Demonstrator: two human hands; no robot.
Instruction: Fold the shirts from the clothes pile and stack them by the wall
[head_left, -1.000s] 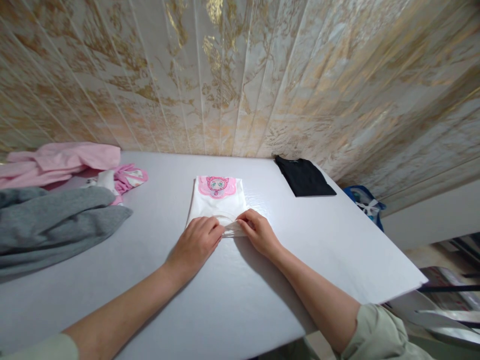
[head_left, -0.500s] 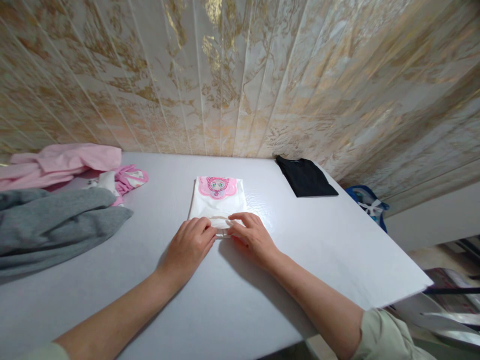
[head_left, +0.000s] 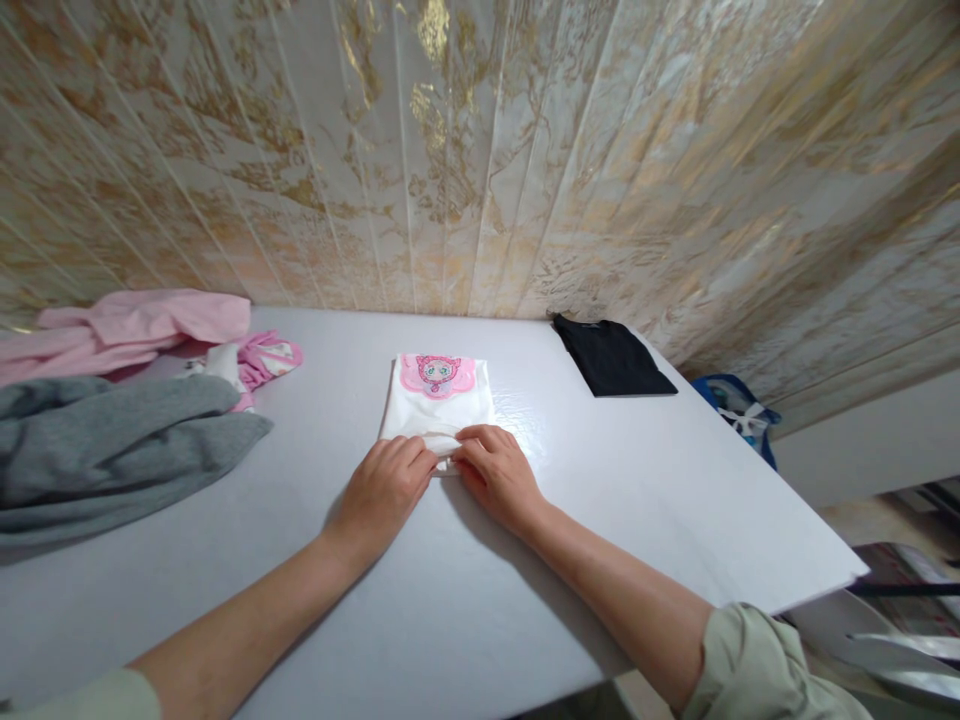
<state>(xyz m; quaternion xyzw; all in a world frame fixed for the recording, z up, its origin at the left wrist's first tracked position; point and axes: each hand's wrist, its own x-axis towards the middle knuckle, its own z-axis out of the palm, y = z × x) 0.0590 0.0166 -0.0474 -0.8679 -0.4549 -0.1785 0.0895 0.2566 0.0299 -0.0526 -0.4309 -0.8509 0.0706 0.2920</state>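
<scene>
A folded white shirt (head_left: 442,405) with a pink cartoon print at its far end lies flat in the middle of the table. Its near edge is bunched between my two hands. My left hand (head_left: 394,475) has its fingers closed on the near left part of the cloth. On the near right part, my right hand (head_left: 499,470) pinches the same edge between thumb and fingers. The fingertips partly hide the edge, and a narrow gap shows between the hands.
The white table (head_left: 637,520) stands against a gold-patterned curtain (head_left: 442,160). A folded black shirt (head_left: 615,357) lies at the back right. Grey cloth (head_left: 127,450), pink cloth (head_left: 150,320) and a small pink-and-white patterned garment (head_left: 262,362) pile up at the left. A blue bag (head_left: 742,412) is beyond the right edge.
Both hands have stayed at the near edge of the shirt. The fingers have closed in a little on the cloth, and the opening between its layers looks narrower.
</scene>
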